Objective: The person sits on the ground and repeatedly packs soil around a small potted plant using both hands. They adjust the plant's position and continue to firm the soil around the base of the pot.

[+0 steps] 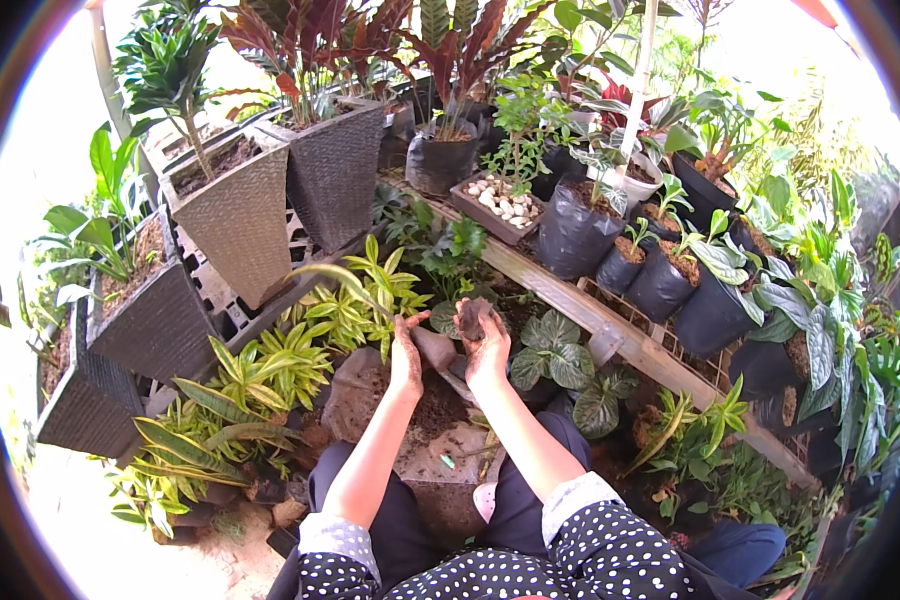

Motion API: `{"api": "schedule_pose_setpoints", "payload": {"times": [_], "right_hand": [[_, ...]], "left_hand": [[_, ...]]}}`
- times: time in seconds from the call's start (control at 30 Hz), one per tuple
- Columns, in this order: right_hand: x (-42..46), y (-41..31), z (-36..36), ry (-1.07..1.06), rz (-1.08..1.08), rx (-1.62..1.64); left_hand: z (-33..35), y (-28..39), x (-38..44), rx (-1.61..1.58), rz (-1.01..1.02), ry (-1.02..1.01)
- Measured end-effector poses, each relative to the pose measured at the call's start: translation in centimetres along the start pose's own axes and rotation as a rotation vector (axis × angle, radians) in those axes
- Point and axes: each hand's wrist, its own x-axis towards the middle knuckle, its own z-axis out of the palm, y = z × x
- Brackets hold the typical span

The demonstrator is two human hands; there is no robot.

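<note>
My right hand (487, 352) is cupped around a dark clump of soil (474, 319), and its fingers are dirty. To its left, my left hand (406, 356) is raised with its thumb and fingers spread apart. A brown rounded object (435, 348), perhaps a small pot or bag, lies beside the left palm, between the hands. A long yellow-edged leaf (349, 282) reaches to the left fingertips; whether the hand grips it or the brown object, I cannot tell. Loose dark soil (436, 411) lies below on a soiled, pale surface (420, 450).
Tall textured planters (232, 214) stand on the left. On the right, a wooden rail (570, 300) edges a shelf of black plant bags (577, 236) and a pebble-filled tray (499, 202). Variegated plants (270, 360) and dark-leaved plants (553, 352) crowd both sides of my hands.
</note>
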Motion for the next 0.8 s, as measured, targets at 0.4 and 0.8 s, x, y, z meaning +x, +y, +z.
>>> {"api": "schedule_pose_setpoints", "payload": {"times": [0.4,0.8], "right_hand": [[-2.2,1.1,1.2,-0.381,-0.289,-0.522],[-4.1,1.9,1.0,-0.433,-0.343,-0.715]], "left_hand": [[-0.6,-0.1,0.5,-0.039,0.091,-0.075],[0.5,-0.8,-0.3,-0.048,0.279,-0.137]]}}
